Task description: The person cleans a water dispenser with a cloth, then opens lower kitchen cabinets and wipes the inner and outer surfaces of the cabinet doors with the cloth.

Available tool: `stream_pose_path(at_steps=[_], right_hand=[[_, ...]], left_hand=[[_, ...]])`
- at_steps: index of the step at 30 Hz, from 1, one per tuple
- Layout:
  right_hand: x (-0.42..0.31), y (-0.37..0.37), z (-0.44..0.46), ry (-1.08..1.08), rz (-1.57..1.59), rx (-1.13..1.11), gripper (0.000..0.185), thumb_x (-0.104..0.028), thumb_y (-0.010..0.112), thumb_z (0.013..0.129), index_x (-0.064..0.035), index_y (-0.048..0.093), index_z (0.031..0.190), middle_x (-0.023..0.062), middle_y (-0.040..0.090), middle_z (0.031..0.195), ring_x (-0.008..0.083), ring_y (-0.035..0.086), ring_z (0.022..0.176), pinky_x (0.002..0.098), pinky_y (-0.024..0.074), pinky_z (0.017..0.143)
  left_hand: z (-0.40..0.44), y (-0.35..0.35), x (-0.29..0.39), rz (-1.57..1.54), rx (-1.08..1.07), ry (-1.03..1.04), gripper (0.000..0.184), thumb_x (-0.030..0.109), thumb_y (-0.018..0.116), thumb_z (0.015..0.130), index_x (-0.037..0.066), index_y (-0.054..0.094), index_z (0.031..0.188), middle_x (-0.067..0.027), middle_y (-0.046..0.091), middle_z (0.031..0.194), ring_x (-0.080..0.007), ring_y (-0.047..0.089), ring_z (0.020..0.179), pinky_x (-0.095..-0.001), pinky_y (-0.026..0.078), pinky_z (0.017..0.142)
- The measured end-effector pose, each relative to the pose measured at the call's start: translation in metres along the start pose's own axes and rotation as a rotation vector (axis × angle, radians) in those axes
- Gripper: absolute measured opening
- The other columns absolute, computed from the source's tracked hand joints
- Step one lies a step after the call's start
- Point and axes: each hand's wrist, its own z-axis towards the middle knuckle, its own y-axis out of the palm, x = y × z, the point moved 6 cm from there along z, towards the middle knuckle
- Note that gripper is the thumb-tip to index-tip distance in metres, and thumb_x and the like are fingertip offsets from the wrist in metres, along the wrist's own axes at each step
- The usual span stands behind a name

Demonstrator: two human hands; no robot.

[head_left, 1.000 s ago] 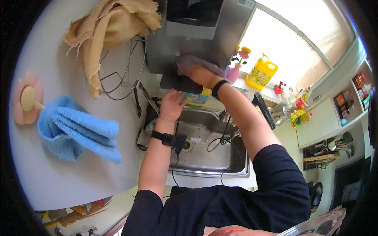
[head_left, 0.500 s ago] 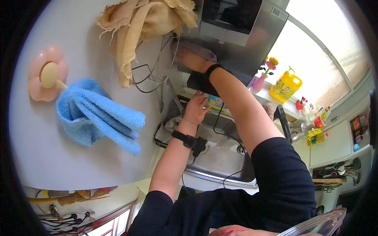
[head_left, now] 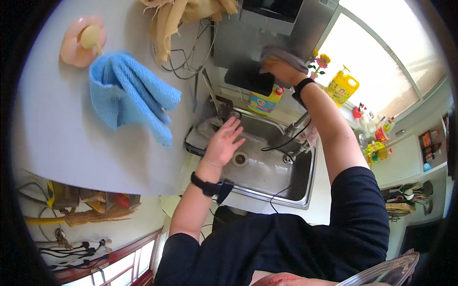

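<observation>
While the right hand (head_left: 282,70) holds a cloth (head_left: 290,56) at the metal panel (head_left: 250,40), the left hand (head_left: 223,146) hangs open above the sink (head_left: 260,177).

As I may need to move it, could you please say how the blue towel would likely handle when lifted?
The blue towel is probably floppy, given its loose, soft folds. Its fuzzy pile suggests it would not be slippery.

- The wall unit (head_left: 238,40) had a smooth, satiny metal front.
- The grey cloth (head_left: 287,56) looked matt, texture blurred.
- The sink (head_left: 260,177) was shiny stainless steel.
- The blue towel (head_left: 129,90) was fluffy terry.
- The tan cloth (head_left: 192,11) looked rough and frayed.
- The 2 yellow jugs (head_left: 342,87) (head_left: 261,103) looked smooth, plastic.
</observation>
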Motion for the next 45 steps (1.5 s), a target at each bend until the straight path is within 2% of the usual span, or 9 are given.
stream_pose_path(at_steps=[7, 10, 12, 14, 16, 18, 21, 33, 45], right_hand=[[0.026, -0.125, 0.005, 0.288, -0.408, 0.178, 0.022, -0.006, 0.044, 0.080, -0.0072, 0.065, 0.087, 0.0119, 0.060, 0.097, 0.0259, 0.057, 0.092, 0.0338, 0.0468, 0.079], [0.043, -0.125, 0.016, 0.250, -0.907, -0.218, 0.020, -0.014, 0.053, 0.077, -0.0002, 0.059, 0.089, 0.0156, 0.059, 0.098, 0.0328, 0.053, 0.097, 0.0433, 0.0426, 0.081], [-0.004, -0.163, 0.003, 0.461, -0.478, -0.076, 0.021, -0.014, 0.056, 0.073, -0.0005, 0.060, 0.088, 0.0148, 0.061, 0.090, 0.0317, 0.057, 0.089, 0.0408, 0.0461, 0.076], [0.000, -0.175, -0.020, 0.122, -0.466, 0.282, 0.017, -0.005, 0.055, 0.070, 0.0019, 0.061, 0.084, 0.0146, 0.063, 0.082, 0.0312, 0.061, 0.078, 0.0368, 0.0491, 0.069], [-0.008, -0.181, -0.007, 0.228, -0.905, -0.232, 0.046, -0.039, 0.047, 0.088, -0.0097, 0.047, 0.124, 0.0187, 0.062, 0.089, 0.0261, 0.063, 0.070, 0.0298, 0.0541, 0.056], [-0.057, -0.203, -0.015, -0.156, -1.128, -0.363, 0.045, -0.033, 0.045, 0.090, 0.0025, 0.047, 0.118, 0.0169, 0.060, 0.096, 0.0233, 0.062, 0.070, 0.0315, 0.0545, 0.055], [-0.163, -0.265, -0.043, -0.014, -0.361, 0.053, 0.041, -0.029, 0.045, 0.088, 0.0060, 0.052, 0.107, 0.0161, 0.061, 0.088, 0.0214, 0.062, 0.066, 0.0321, 0.0546, 0.061], [-0.376, -0.285, -0.198, 0.112, -0.023, -0.055, 0.027, -0.016, 0.047, 0.078, 0.0017, 0.053, 0.097, 0.0108, 0.059, 0.086, 0.0177, 0.058, 0.073, 0.0291, 0.0496, 0.065], [-0.369, -0.238, -0.351, 1.093, 1.028, 0.466, 0.020, -0.003, 0.049, 0.068, -0.0027, 0.054, 0.087, 0.0054, 0.056, 0.084, 0.0139, 0.055, 0.080, 0.0260, 0.0446, 0.069]], left_hand=[[-0.108, -0.040, -0.013, -0.066, 0.068, 0.085, 0.051, 0.019, 0.045, 0.084, 0.007, 0.034, 0.133, -0.0100, 0.040, 0.134, -0.0239, 0.042, 0.119, -0.0418, 0.036, 0.097], [-0.173, -0.058, -0.014, -0.027, 0.171, 0.178, 0.051, 0.020, 0.044, 0.085, 0.007, 0.034, 0.133, -0.0101, 0.039, 0.135, -0.0234, 0.040, 0.121, -0.0397, 0.036, 0.097], [-0.220, -0.073, -0.028, -0.077, 0.253, 0.221, 0.051, 0.022, 0.046, 0.085, 0.006, 0.034, 0.133, -0.0107, 0.038, 0.135, -0.0237, 0.038, 0.123, -0.0405, 0.035, 0.098], [-0.266, -0.092, -0.046, -0.135, 0.430, 0.307, 0.053, 0.023, 0.049, 0.084, 0.007, 0.035, 0.132, -0.0103, 0.041, 0.133, -0.0237, 0.038, 0.122, -0.0399, 0.033, 0.099], [-0.308, -0.106, -0.067, -0.189, 0.507, 0.369, 0.052, 0.023, 0.049, 0.083, 0.007, 0.036, 0.131, -0.0101, 0.041, 0.133, -0.0233, 0.038, 0.122, -0.0394, 0.033, 0.099], [-0.347, -0.120, -0.091, -0.238, 0.698, 0.386, 0.051, 0.022, 0.048, 0.083, 0.007, 0.038, 0.130, -0.0097, 0.041, 0.133, -0.0229, 0.039, 0.121, -0.0394, 0.033, 0.098], [-0.378, -0.123, -0.116, -0.254, 0.803, 0.383, 0.048, 0.022, 0.046, 0.083, 0.007, 0.041, 0.128, -0.0090, 0.042, 0.132, -0.0225, 0.040, 0.120, -0.0382, 0.033, 0.098], [-0.386, -0.183, -0.083, -0.181, 0.538, 0.209, 0.037, 0.020, 0.046, 0.086, 0.008, 0.047, 0.121, -0.0057, 0.048, 0.121, -0.0178, 0.043, 0.112, -0.0336, 0.034, 0.092], [-0.422, -0.280, -0.194, -0.033, 0.671, -0.216, 0.013, 0.016, 0.051, 0.080, 0.012, 0.057, 0.091, -0.0003, 0.060, 0.087, -0.0132, 0.055, 0.085, -0.0277, 0.039, 0.066]])
